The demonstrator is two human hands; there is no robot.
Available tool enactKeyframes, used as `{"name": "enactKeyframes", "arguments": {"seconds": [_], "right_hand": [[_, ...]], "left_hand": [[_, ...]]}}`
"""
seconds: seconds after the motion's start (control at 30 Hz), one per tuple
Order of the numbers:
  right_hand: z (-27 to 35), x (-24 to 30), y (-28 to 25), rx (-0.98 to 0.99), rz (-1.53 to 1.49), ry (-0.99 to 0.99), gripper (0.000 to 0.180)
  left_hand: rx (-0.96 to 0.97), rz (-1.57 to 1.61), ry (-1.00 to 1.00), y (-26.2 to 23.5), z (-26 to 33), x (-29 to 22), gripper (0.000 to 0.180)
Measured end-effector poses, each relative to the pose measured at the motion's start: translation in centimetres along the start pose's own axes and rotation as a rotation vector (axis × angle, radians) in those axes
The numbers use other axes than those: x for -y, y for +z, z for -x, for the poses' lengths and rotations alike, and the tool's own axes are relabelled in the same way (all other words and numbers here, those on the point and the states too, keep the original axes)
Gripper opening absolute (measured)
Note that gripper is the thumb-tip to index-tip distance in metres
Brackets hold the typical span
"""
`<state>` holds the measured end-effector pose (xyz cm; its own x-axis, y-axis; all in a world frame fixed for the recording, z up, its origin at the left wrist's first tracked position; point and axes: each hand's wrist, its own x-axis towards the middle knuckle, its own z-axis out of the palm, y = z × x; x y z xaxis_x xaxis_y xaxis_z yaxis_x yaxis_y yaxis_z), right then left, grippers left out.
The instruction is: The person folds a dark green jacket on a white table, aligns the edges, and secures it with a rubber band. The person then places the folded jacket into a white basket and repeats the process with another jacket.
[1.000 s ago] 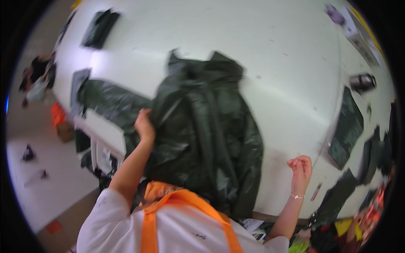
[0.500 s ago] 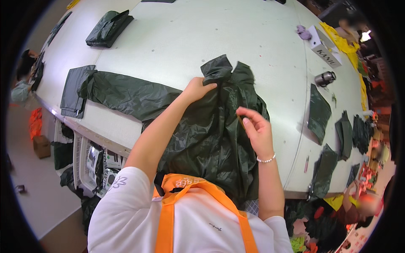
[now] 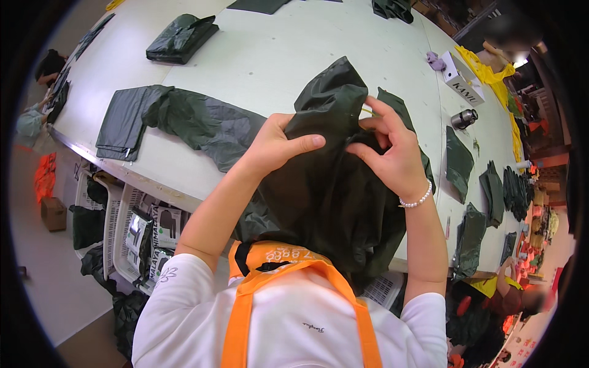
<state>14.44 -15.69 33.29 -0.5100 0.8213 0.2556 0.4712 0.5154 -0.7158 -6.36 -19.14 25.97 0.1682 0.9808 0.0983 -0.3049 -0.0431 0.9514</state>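
Observation:
A dark green, shiny rain jacket [image 3: 331,184] is bunched in front of me, its collar end raised off the table. My left hand [image 3: 279,144] grips the cloth near the collar, thumb on top. Against the other side of the raised part, my right hand [image 3: 392,147] has its fingers curled at the fabric edge. A thin yellowish thing [image 3: 368,111] shows by its fingers; its kind is too small to tell. One sleeve [image 3: 202,119] stretches left across the table, its end on a flat folded dark green piece [image 3: 123,122].
A folded dark green bundle [image 3: 181,40] lies at the far left of the white table [image 3: 264,55]. Rightward are a white box [image 3: 461,78], a metal flask [image 3: 464,118] and several dark green pieces. White baskets [image 3: 132,245] with packages stand below the left edge. Other people work around the table.
The jacket's collar end has been lifted toward me. My right hand has moved up and right onto its edge, and my left hand now holds the cloth slightly lower.

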Motion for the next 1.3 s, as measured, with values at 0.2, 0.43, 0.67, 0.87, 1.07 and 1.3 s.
{"name": "enactKeyframes", "arguments": {"seconds": [0.2, 0.43, 0.67, 0.87, 1.07, 1.3], "right_hand": [[1.5, 2.4, 2.8, -0.277, 0.309, -0.439, 0.040], [1.1, 3.7, 6.3, -0.270, 0.268, -0.223, 0.030], [1.8, 3.0, 3.6, -0.299, 0.376, -0.498, 0.058], [0.9, 3.6, 2.0, -0.048, 0.305, -0.393, 0.040], [1.5, 3.1, 3.1, -0.064, 0.145, -0.220, 0.026], [1.4, 4.3, 4.0, -0.411, 0.586, -0.368, 0.034]], "left_hand": [[-0.071, 0.096, 0.032, -1.7, 2.8, -0.7, 0.026], [-0.148, 0.250, -0.012, -2.1, 3.8, -0.6, 0.027], [-0.098, 0.068, 0.037, -0.7, 3.7, -0.5, 0.022], [-0.029, -0.413, 0.213, -0.2, 4.0, -3.2, 0.018], [-0.385, -0.929, 0.817, 1.0, 2.9, -5.3, 0.076], [-0.055, -0.474, 0.095, 0.4, 1.9, -1.7, 0.023]]}}
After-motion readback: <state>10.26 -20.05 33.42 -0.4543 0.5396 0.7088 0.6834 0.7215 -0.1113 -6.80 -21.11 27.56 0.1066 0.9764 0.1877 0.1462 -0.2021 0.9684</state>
